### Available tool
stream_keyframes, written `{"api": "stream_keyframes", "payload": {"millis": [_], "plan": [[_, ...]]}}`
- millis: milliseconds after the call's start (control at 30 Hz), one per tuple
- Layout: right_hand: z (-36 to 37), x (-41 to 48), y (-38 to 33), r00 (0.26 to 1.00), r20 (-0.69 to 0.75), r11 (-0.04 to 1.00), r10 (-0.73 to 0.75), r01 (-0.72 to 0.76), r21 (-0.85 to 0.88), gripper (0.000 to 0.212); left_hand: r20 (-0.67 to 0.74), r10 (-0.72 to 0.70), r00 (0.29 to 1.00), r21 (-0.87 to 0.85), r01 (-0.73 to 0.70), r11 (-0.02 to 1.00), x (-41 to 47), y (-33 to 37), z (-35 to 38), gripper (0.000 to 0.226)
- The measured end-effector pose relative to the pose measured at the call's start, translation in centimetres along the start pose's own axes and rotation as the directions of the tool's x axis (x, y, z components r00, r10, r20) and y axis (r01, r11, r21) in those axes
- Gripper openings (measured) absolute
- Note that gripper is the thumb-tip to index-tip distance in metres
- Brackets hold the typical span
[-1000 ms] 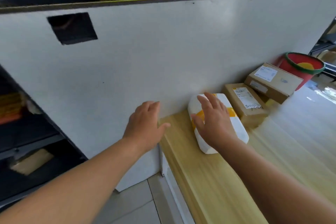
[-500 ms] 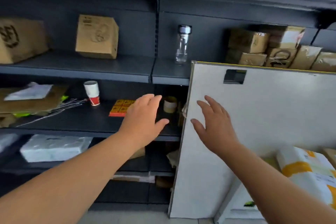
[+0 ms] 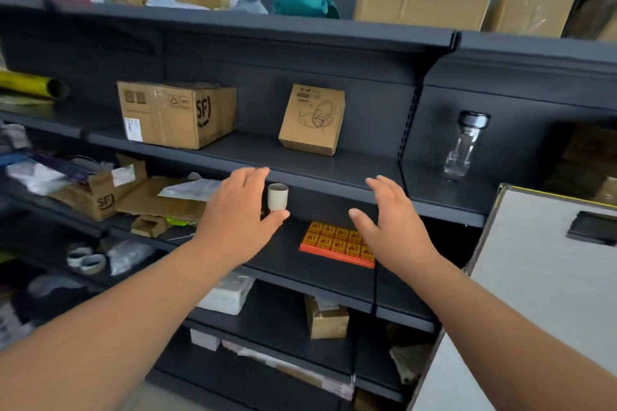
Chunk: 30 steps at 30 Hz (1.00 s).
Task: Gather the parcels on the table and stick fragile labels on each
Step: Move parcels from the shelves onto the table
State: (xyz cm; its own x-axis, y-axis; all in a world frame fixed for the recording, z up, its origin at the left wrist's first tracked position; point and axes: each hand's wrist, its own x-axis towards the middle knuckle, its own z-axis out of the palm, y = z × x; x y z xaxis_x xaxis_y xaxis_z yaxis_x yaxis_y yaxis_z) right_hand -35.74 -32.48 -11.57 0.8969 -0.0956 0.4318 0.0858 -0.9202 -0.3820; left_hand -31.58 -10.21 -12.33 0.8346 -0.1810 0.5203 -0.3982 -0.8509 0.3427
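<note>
In mid-frame the left hand [image 3: 233, 223] and right hand [image 3: 394, 230] hover before a dark shelf [image 3: 287, 257], fingers [image 3: 384, 187] straight, slightly apart, holding nothing. The orange sheet of fragile labels [image 3: 334, 242] lies flat on the shelf just below the right thumb, its right edge hidden by that hand. A paper cup [image 3: 277, 197] stands beside the left thumb.

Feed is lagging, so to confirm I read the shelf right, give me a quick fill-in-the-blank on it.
The left hand and the right hand are both ___, holding nothing.
The label sheet lying on the shelf between them is ___.
The paper cup stands next to the ___ hand's thumb.
Missing: open; orange; left.
</note>
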Motion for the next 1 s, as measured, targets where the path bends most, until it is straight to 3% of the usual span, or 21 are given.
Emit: {"api": "stream_keyframes", "payload": {"millis": [367,600,767,1000], "plan": [[4.2,14.5,2.6,0.998,-0.024,0.96,0.064,-0.055,0.276,0.065,-0.037,-0.122,0.992,-0.035,0.121,0.992,12.8,-2.8,3.8,0.076],[6.1,25.6,5.5,0.991,0.051,0.923,0.126,-0.136,0.36,0.068,0.015,-0.227,0.974,-0.138,0.227,0.964,22.5,-3.1,7.6,0.08],[8.5,30.6,6.3,0.971,0.127,0.879,0.204,-0.238,0.414,0.07,0.112,-0.32,0.941,-0.228,0.338,0.913,27.5,-4.8,10.2,0.079],[11.9,34.0,5.6,0.929,0.181,0.8,0.322,-0.37,0.473,0.064,0.263,-0.319,0.911,-0.334,0.396,0.855,33.1,-8.2,13.8,0.082]]}}
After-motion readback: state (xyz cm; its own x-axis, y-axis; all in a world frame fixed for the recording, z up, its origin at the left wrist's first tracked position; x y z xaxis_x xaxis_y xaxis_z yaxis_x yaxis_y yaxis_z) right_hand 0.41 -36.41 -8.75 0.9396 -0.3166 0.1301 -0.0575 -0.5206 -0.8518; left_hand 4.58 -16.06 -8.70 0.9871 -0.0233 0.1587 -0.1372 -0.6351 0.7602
